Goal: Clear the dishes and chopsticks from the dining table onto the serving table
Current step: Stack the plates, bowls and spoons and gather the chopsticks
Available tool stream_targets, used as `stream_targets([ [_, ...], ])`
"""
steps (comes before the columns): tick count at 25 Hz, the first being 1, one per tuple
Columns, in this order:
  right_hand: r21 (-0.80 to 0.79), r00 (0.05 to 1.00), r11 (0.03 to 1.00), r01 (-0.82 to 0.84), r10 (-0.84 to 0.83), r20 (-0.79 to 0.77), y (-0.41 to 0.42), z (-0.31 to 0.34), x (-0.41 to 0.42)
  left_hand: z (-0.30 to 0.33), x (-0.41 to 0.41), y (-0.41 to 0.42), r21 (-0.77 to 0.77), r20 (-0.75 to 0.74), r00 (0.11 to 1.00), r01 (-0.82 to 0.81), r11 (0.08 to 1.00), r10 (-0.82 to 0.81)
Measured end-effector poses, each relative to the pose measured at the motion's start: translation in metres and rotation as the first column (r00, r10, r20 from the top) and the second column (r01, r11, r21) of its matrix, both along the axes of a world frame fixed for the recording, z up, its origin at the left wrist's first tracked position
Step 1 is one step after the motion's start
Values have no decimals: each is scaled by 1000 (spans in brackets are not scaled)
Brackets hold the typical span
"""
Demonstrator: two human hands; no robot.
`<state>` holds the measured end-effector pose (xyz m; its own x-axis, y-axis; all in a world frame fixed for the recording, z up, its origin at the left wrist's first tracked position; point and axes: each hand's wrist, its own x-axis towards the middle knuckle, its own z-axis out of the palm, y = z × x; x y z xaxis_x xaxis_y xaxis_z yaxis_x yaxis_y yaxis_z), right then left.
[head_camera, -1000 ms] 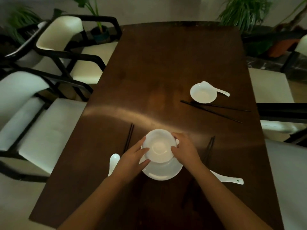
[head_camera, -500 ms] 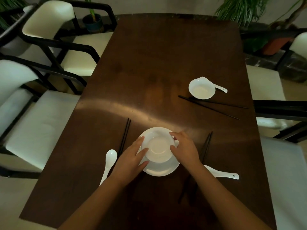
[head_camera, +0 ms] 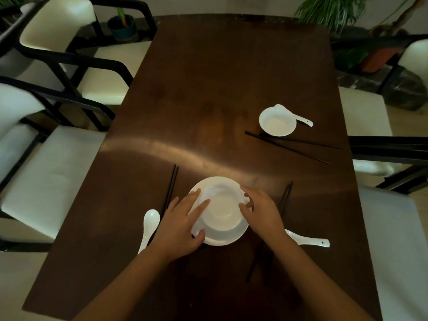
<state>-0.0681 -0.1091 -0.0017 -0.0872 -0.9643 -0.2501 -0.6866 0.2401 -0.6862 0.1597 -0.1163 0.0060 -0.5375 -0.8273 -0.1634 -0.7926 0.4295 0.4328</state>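
A white bowl (head_camera: 221, 208) sits on a white plate (head_camera: 228, 238) near the front of the dark wooden dining table (head_camera: 220, 89). My left hand (head_camera: 179, 224) grips the bowl's left side, thumb on the plate rim. My right hand (head_camera: 262, 213) holds the bowl's right side. A white spoon (head_camera: 149, 224) and black chopsticks (head_camera: 170, 187) lie to the left. Another spoon (head_camera: 308, 240) and chopsticks (head_camera: 286, 196) lie to the right, partly under my arm. Farther right stand a small bowl (head_camera: 276, 122) with a spoon (head_camera: 301, 119), and a chopstick pair (head_camera: 291, 144).
White-cushioned chairs with black frames line the left side (head_camera: 53, 163) and the right side (head_camera: 391, 147). Potted plants (head_camera: 333, 10) stand beyond the far end of the table. The serving table is not in view.
The bowl has come down and now rests on the plate, both hands still on it. The view has tilted slightly lower and closer.
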Motion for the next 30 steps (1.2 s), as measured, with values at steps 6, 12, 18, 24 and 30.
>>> stream_targets([
  [6, -385, 828, 896, -224, -33, -559, -30, 29, -47, 38, -33, -79, -350, 79, 983, 182, 919, -164],
  [12, -386, 738, 915, -121, -177, -651, -108, 52, -108, 44, -133, -190, -272, 242, 950, 261, 926, -196],
  [18, -210, 782, 977, 44, -164, -602, -176, 25, -150, 21, -208, -258, -237, 336, 935, 200, 951, -113],
  [24, -4, 842, 985, 175, -152, -517, -205, -12, -168, -10, -242, -281, -139, 401, 914, 130, 982, -64],
  [30, 66, 923, 942, 329, -307, -231, -209, -23, -165, -25, -250, -276, 63, 221, 975, -21, 998, 6],
])
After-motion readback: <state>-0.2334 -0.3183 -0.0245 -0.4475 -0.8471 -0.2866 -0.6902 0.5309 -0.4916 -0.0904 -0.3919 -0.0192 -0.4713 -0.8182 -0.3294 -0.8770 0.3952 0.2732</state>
